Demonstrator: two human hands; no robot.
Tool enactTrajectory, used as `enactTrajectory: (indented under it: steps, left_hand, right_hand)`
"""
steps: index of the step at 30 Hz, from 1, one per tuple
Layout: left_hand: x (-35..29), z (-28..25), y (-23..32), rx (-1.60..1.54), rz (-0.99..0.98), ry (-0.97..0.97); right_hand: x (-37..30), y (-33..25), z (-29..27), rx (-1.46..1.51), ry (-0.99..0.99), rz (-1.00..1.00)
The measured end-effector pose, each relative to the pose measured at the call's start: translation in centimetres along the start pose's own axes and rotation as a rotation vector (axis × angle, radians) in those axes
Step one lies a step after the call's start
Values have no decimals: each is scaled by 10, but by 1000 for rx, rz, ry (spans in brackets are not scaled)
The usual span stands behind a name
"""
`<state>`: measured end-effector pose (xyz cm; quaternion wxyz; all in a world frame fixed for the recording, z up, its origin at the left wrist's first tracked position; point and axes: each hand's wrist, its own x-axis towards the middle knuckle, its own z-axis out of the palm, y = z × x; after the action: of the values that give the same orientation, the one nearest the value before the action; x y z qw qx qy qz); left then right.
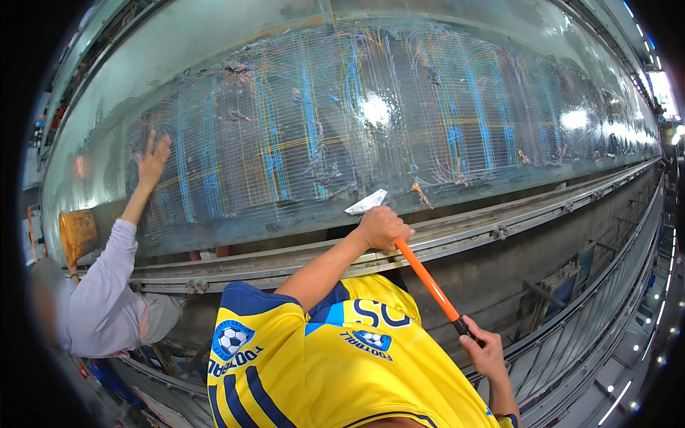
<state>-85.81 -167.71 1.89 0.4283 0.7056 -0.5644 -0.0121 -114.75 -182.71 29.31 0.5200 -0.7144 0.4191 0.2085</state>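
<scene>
My left hand (pixel 384 228) is closed around the upper part of an orange stick with a black grip (pixel 432 285), at the near edge of a long wet sheet. My right hand (pixel 486 351) is wrapped round the black end, lower and to the right. The stick slants between them in front of my yellow shirt. Just past my left knuckles lies a white angular piece (pixel 367 202); whether it joins the stick I cannot tell. Beyond stretches the shiny sheet (pixel 285 114), with thin lines and blue and orange streaks across it.
At the left a person in a pale sleeve (pixel 107 282) reaches a hand (pixel 152 162) over the sheet. A yellow-brown container (pixel 77 234) is beside that person. A metal rail (pixel 457 241) runs along the sheet's near side. Small scraps (pixel 419 192) lie on the sheet.
</scene>
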Motion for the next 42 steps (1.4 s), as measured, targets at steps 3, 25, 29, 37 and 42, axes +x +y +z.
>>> enactTrajectory:
  steps: [3, 25, 29, 37, 42]
  left_hand:
    - [10, 1, -13, 43, -10, 59]
    - [30, -26, -64, 177, 42, -213]
    - [35, -33, -51, 133, 54, -254]
    - [29, -10, -36, 39, 13, -109]
    - [44, -20, -75, 104, 111, -175]
  right_hand:
    - [27, -5, -16, -52, -27, 3]
    - [57, -14, 25, 69, -4, -114]
    - [44, -22, 23, 58, -9, -73]
    - [44, 2, -10, 102, -22, 10]
    - [68, 4, 24, 117, 16, -59]
